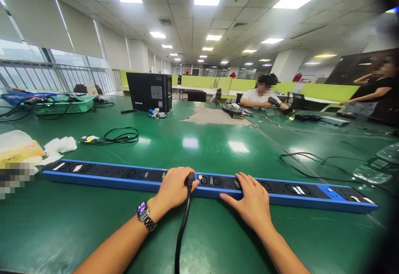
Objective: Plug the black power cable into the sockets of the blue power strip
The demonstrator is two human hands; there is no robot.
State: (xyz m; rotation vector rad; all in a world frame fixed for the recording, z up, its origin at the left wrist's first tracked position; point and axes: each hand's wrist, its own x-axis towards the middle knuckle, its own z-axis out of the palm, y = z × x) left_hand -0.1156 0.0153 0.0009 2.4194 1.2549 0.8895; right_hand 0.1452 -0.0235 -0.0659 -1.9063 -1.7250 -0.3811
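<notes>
The left hand (175, 186) pinches a black plug (190, 179); the right hand (254, 203) (fingers spread) rests on a blue power strip (209, 192).

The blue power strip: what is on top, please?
On the power strip: sockets, pale labels, left hand holding black plug, right hand. What lies beneath the hands is covered.

Square-faced smartwatch (142, 210) on metal link bracelet (151, 224)
</notes>
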